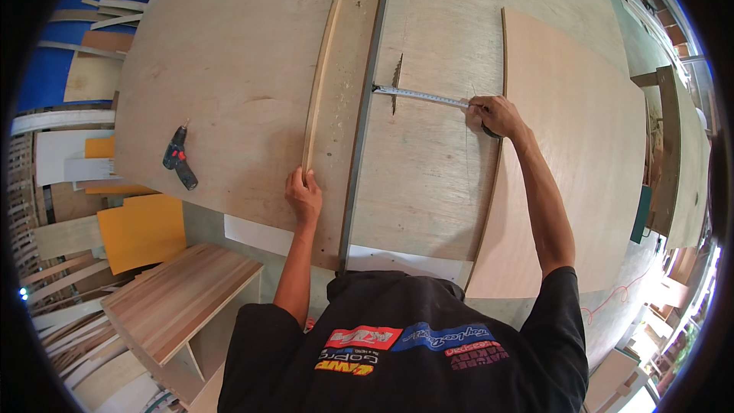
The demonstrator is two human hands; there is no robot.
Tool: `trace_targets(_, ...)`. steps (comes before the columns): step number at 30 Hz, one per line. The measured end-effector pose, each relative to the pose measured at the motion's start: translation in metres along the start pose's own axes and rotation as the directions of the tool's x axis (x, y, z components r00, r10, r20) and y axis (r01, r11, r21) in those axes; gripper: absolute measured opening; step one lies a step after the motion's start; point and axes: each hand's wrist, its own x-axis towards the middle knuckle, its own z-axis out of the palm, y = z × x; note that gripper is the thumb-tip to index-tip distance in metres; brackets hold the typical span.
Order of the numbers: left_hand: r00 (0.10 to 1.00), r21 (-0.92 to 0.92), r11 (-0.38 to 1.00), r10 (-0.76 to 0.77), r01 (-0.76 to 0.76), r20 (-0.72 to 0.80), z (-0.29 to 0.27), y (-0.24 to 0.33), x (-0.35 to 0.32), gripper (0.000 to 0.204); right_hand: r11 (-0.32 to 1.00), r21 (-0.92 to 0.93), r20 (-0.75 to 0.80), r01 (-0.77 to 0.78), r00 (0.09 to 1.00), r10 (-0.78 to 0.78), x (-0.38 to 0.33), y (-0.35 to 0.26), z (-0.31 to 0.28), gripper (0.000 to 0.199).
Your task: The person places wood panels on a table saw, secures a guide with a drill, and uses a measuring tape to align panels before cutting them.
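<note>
My left hand (304,195) is closed on the near end of a long, thin wooden strip (319,76), which lies lengthwise on the plywood tabletop (229,53). In my right hand (497,116) is a tape measure, its dark case partly hidden by my fingers. The pulled-out tape blade (424,95) runs left to the long metal-edged fence (365,107), where its end meets the edge. It passes over a toothed saw blade (397,84) that stands up through the tabletop. Close to my right wrist is the left edge of a plywood sheet (573,145) lying on the table.
A cordless drill (180,157) lies on the table's left part. At the lower left stands a wooden cabinet (183,298), with a yellow board (141,233) and stacked offcuts beyond it. A wooden structure (669,153) stands past the table's right side, near a red cord (615,298).
</note>
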Motion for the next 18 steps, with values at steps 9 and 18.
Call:
trace_targets(9,0.999,-0.011,1.000,-0.028,0.028,0.038,-0.002,-0.008,0.000,0.026,1.000,0.012,-0.006,0.011,1.000,-0.011,0.001,-0.007,-0.001,0.018)
trace_targets(18,0.992,-0.027,0.996,-0.082,0.084,0.096,-0.010,-0.006,0.002,0.028,0.998,0.030,0.032,-0.058,0.998,0.057,0.000,-0.014,-0.004,0.018)
